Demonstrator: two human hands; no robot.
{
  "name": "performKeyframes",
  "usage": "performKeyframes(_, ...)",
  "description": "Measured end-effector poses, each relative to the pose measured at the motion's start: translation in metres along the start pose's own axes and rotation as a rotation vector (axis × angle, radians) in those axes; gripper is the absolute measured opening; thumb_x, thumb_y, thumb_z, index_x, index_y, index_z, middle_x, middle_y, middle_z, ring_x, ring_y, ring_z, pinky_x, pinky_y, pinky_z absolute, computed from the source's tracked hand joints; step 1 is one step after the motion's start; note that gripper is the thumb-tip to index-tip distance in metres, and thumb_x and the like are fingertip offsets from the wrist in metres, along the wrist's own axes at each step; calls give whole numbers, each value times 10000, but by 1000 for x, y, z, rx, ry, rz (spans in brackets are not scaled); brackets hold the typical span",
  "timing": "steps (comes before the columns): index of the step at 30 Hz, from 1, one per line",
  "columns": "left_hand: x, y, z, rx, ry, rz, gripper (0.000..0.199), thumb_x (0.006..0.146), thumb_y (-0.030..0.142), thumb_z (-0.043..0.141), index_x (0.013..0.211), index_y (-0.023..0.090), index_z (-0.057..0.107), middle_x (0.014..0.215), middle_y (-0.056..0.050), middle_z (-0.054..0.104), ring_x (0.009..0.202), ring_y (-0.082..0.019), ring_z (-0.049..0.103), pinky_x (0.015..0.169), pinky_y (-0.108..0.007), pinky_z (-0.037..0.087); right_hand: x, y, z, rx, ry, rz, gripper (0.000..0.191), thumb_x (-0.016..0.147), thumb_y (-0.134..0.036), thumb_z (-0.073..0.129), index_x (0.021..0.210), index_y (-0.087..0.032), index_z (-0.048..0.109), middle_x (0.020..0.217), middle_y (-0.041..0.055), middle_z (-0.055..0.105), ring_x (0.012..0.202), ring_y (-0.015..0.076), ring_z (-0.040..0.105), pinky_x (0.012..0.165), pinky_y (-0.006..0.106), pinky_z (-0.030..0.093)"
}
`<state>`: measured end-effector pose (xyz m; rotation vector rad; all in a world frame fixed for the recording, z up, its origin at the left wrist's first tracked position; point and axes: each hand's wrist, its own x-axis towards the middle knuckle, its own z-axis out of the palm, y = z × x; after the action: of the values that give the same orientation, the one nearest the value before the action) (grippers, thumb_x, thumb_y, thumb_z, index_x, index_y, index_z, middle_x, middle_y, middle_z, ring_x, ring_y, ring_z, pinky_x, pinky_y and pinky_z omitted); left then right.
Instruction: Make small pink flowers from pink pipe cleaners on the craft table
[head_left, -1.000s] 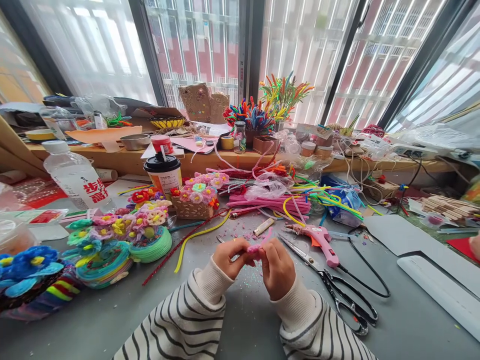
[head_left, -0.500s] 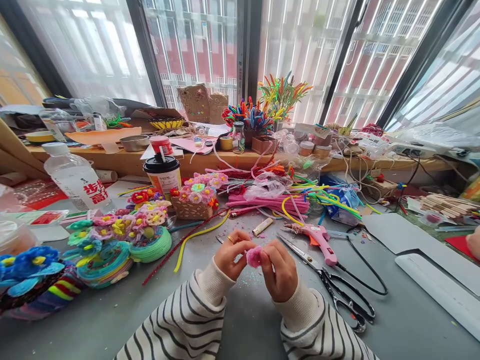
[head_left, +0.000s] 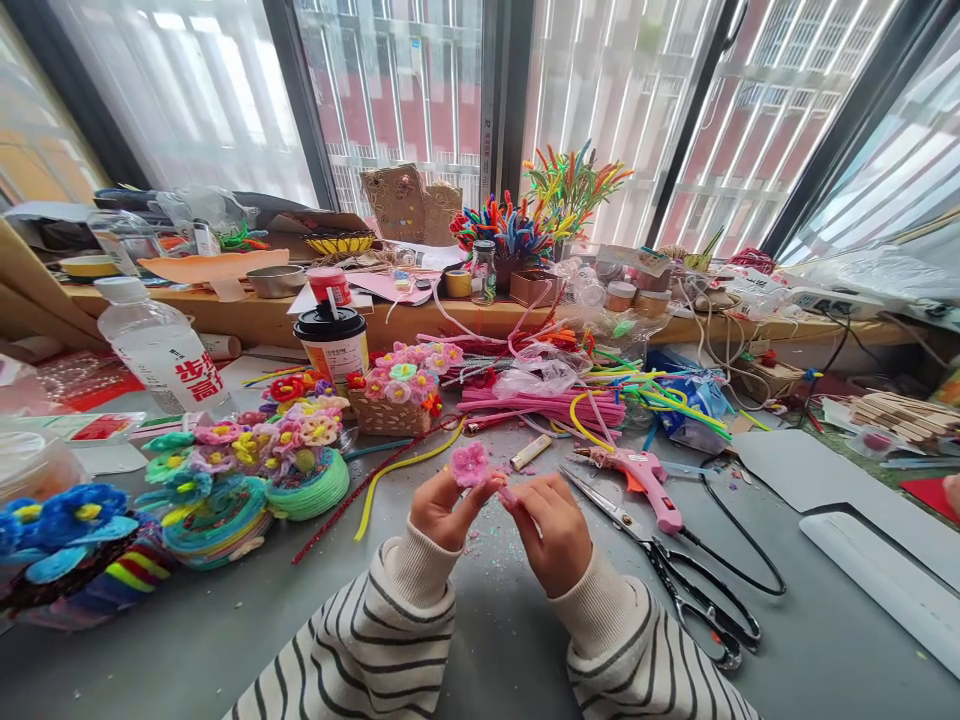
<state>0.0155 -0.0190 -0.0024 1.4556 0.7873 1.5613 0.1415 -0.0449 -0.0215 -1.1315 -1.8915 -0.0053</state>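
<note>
A fuzzy pink pipe-cleaner flower [head_left: 469, 465] faces up above the grey table, pinched in the fingers of my left hand [head_left: 439, 512]. My right hand [head_left: 553, 532] is closed beside it, its thumb and fingertips pinching a small pink end that looks like part of the flower; the join is partly hidden by fingers. Glitter specks lie on the table below. Just beyond my hands is a small lighter [head_left: 530, 453]. To the right of my right hand lie large black-handled scissors [head_left: 660, 560] and a pink glue gun [head_left: 643, 482].
Finished flower pots [head_left: 307, 482] stand at the left, near a water bottle [head_left: 161, 350] and a lidded cup [head_left: 332, 345]. A bundle of pink pipe cleaners [head_left: 540, 410] lies ahead. White card [head_left: 885, 575] is at the right, where another person's hand [head_left: 952, 492] shows at the edge.
The flower has come up and left in my left hand, its petals now facing upward. My right hand has shifted from the petals to the small pink end.
</note>
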Motion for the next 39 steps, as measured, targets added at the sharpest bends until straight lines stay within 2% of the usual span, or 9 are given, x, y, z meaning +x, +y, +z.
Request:
performKeyframes(6,12,2,0,-432,17,-398,172,524,282,646,619,143,610,567,8,611,532,-106,561,533,-217,456,0,-8,6,295,-140,156,192,765,-215,429,668,-172,588,538,6,589,572,137,489,574,255,375)
performKeyframes(11,22,-8,-8,-618,102,-587,248,391,246,716,585,126,620,532,7,622,507,-88,568,511,-173,468,-1,-15,9,599,-262,356,233,774,-267,407,720,-182,616,464,-20,544,455,98,454,493,216,367)
performKeyframes(14,25,-12,-10,-629,180,-598,254,355,218,728,566,128,617,520,13,623,483,-74,562,487,-150,461,0,-15,9,841,-319,451,270,760,-327,410,719,-164,621,439,-28,501,394,77,405,414,195,335)
performKeyframes(16,25,-13,-10,-620,175,-599,249,367,228,724,568,131,616,512,19,619,473,-69,559,489,-147,459,0,-14,11,968,-327,502,286,741,-360,424,704,-157,622,434,-29,487,392,73,400,399,192,320)
performKeyframes(18,25,-13,-8,-603,82,-639,240,407,267,707,584,134,616,520,16,618,488,-80,566,505,-164,461,-1,-12,15,1046,-309,562,299,718,-392,443,684,-153,620,432,-29,480,383,69,389,390,191,305)
performKeyframes(21,22,-13,-4,-475,-163,-701,219,476,279,675,612,119,615,545,-11,622,518,-99,571,491,-170,444,-1,-8,20,1066,-240,650,327,683,-435,464,648,-144,609,434,-25,482,360,62,360,378,196,286)
performKeyframes(23,20,-13,-3,-364,-238,-679,194,511,262,658,622,109,614,544,-19,619,515,-92,563,482,-157,425,-2,-7,23,1044,-212,695,343,666,-460,467,620,-144,594,434,-23,484,345,60,348,370,199,280)
performKeyframes(32,21,-20,-7,-336,-92,-567,229,495,306,654,602,109,612,413,27,530,404,-73,505,428,-164,397,-1,-8,25,889,-288,617,339,719,-418,411,516,-166,514,366,-52,393,333,59,318,352,184,241)
performKeyframes(39,28,-21,-12,-422,2,-504,251,463,327,667,602,128,601,386,48,493,394,-57,472,425,-156,380,2,-7,25,903,-216,643,337,714,-420,406,520,-156,486,342,-72,356,318,52,305,344,178,222)
